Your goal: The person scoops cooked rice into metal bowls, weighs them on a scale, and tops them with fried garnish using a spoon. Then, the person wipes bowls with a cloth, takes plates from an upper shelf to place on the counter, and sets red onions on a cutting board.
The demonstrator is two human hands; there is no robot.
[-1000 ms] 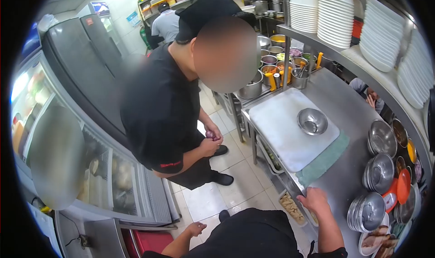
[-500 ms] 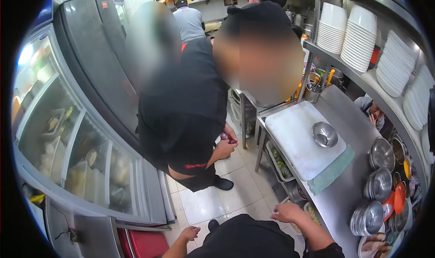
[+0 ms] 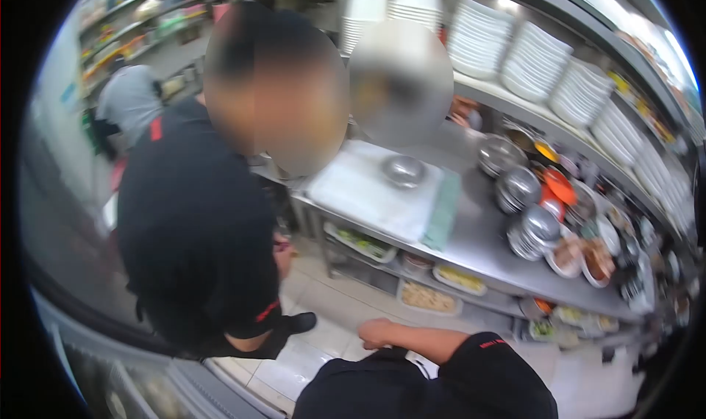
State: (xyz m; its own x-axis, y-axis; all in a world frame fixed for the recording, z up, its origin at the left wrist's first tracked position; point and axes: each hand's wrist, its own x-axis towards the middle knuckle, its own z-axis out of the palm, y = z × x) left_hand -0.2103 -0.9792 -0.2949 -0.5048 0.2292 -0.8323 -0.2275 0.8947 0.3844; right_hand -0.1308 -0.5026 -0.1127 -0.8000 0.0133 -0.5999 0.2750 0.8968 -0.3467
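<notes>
My right hand [image 3: 375,334] hangs low in front of my body, near the bottom centre, above the tiled floor. Its fingers are curled, and what they hold, if anything, is hidden. My left hand is out of view. Beyond my right hand stands the steel counter [image 3: 471,231], with a white cutting board [image 3: 353,191] on it. On the board sits a steel bowl [image 3: 404,170], and a green cloth [image 3: 443,207] lies along the board's right edge. Neither board, bowl nor cloth is touched by my hand.
A co-worker in black [image 3: 195,220] stands close on the left, hands partly hidden. Stacked steel bowls [image 3: 535,231] crowd the counter's right part. White plates [image 3: 479,40] fill the shelf above. Food trays [image 3: 429,298] sit under the counter. Another person [image 3: 132,99] is at the back left.
The view has swung to the right, showing more plates and lower trays. My right hand has moved away from the counter's edge, and my left hand has left the view.
</notes>
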